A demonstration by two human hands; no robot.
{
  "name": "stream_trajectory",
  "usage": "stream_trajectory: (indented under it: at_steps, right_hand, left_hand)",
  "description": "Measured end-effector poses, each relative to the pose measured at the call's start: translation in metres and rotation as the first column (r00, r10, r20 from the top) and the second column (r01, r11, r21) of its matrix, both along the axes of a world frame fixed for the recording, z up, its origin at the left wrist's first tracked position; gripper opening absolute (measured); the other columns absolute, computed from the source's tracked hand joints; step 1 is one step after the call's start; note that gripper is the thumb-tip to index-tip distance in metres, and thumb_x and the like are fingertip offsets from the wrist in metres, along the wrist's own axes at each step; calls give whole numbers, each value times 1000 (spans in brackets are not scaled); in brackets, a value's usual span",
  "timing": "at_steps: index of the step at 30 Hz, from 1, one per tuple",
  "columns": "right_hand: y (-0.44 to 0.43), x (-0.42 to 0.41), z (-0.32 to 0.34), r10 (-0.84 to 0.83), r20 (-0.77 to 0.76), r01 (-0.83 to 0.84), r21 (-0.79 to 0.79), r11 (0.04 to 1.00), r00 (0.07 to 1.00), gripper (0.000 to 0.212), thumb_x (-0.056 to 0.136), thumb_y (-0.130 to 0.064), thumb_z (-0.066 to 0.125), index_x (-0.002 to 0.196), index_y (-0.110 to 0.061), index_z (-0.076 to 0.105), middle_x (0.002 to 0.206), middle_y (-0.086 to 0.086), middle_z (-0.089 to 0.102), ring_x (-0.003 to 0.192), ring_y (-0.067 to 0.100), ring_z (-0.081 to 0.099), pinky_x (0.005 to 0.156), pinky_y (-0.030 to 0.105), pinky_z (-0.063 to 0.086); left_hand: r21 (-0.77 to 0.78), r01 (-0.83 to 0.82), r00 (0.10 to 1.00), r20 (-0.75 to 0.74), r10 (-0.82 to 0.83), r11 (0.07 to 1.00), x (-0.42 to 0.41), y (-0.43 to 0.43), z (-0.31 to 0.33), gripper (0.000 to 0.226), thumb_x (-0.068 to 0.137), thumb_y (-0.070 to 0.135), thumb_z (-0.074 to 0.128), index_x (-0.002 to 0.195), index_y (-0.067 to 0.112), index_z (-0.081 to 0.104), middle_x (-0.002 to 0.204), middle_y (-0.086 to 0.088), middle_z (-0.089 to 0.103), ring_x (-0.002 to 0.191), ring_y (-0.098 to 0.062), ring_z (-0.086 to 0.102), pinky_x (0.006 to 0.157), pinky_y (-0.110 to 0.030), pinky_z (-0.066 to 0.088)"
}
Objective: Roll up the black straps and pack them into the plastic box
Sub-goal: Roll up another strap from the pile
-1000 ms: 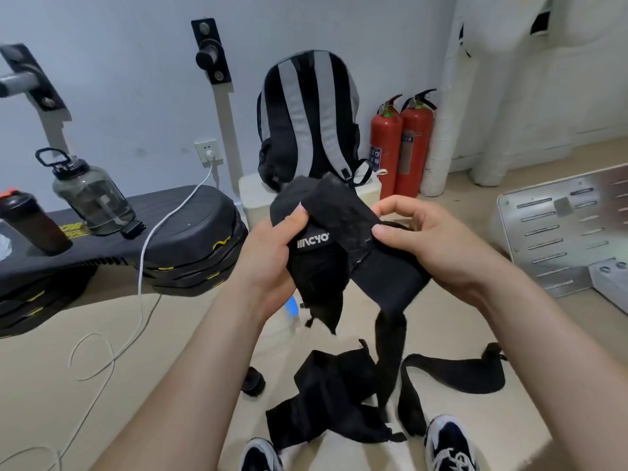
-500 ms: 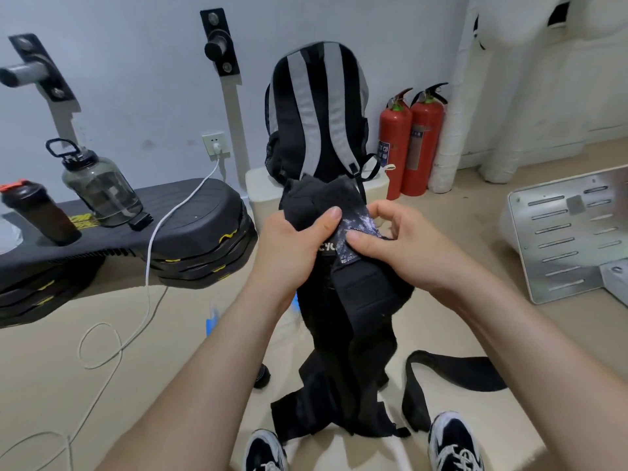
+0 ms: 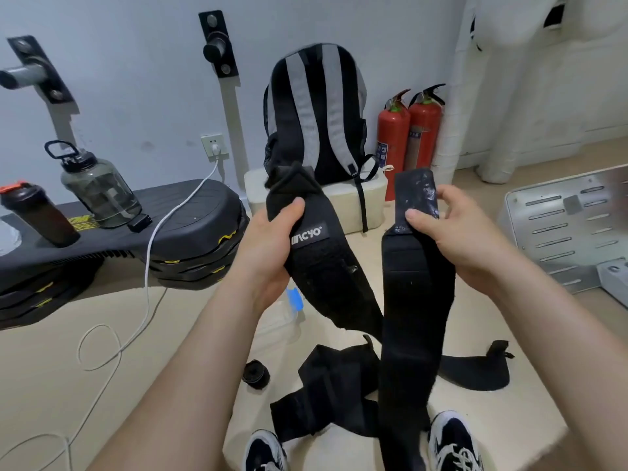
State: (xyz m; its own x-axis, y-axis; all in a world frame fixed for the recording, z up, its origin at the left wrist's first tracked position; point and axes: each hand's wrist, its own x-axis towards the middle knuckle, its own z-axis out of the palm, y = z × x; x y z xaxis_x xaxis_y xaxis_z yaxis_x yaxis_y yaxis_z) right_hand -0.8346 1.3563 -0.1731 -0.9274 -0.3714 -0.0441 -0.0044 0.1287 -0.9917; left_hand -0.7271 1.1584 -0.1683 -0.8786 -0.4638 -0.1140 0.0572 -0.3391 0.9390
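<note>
Left grip (image 3: 268,246) is clenched round the labelled strap (image 3: 323,266). The thumb sits on top just above the white logo tag, and the short upper end flops over the fist. Right grip (image 3: 452,232) pinches the hanging strap (image 3: 414,300) near its top, thumb in front. The linty hook-and-loop tab sticks up above the thumb.

Both are held up and apart, probably so the lengths drop free and untwisted and an end can be picked to start a roll. The tab end held uppermost suggests that end is being checked first. The labelled strap slants down-right to the edge of the hanging one, and where they meet is hidden. I cannot tell if they are one piece or two. The hanging strap falls straight down between the shoes (image 3: 452,440).

More work is lying on the pale pad (image 3: 509,419):
- a crossed strap (image 3: 323,396) near the feet
- a curved strap (image 3: 475,372) off to the right
- a small black roll (image 3: 255,373), which looks like a finished one, lying on the pad and not boxed

The plastic box (image 3: 282,321), clear with a blue latch, sits just beyond and is mostly hidden by the left wrist, so its contents are not visible. Judged early in the task, since nothing seen is packed.

Behind are a backpack (image 3: 316,113), and a water jug (image 3: 98,188) on the black bench (image 3: 204,205).
</note>
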Motion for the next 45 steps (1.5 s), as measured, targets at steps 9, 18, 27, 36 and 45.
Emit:
stream_trajectory:
  at_steps: [9, 18, 27, 36, 45]
  right_hand:
    - [-19, 2, 16, 50, 158, 33, -482, 876, 986, 14, 99, -9, 56, 109, -7, 65, 102, 13, 71, 89, 23, 70, 77, 36, 60]
    - [-12, -1, 12, -249, -185, 243, -52, 969, 951, 15, 84, -9, 63, 91, -22, 68, 86, 4, 71, 82, 24, 67, 81, 51, 57]
    - [-6, 28, 33, 432, 266, -185, -629, 755, 862, 43, 79, -5, 61, 122, 3, 62, 114, 20, 70, 106, 21, 70, 90, 32, 58]
    - [-16, 23, 24, 204, -142, -220, -105, 970, 969, 8, 82, -14, 78, 87, -18, 73, 78, -4, 76, 73, 8, 72, 65, 17, 53]
    - [-11, 0, 18, -104, -225, 72, -147, 986, 969, 20, 96, -21, 65, 79, -14, 72, 74, 0, 69, 66, 7, 61, 65, 22, 50]
  left_hand:
    - [-103, 570, 819, 153, -553, 815, 8, 14, -12, 31, 83, 19, 64, 108, 0, 64, 90, -7, 72, 81, -16, 69, 76, -27, 58]
    - [-39, 304, 950, -69, -306, 952, 4, 9, -4, 48, 86, 20, 64, 127, -4, 60, 118, -18, 70, 95, -20, 69, 76, -28, 58]
    - [86, 199, 972, -146, -185, 976, -3, 26, -5, 44, 89, 26, 57, 126, 2, 61, 121, -14, 69, 109, -25, 67, 92, -35, 55]
    - [177, 341, 933, -183, -310, 923, 1, 26, -3, 41, 106, 24, 38, 139, 3, 50, 137, -19, 60, 127, -33, 57, 109, -48, 44]
    - [-65, -408, 913, -8, 408, 911, -4, -10, -2, 16, 104, 21, 52, 101, 16, 67, 93, -2, 76, 89, -21, 73, 79, -37, 60]
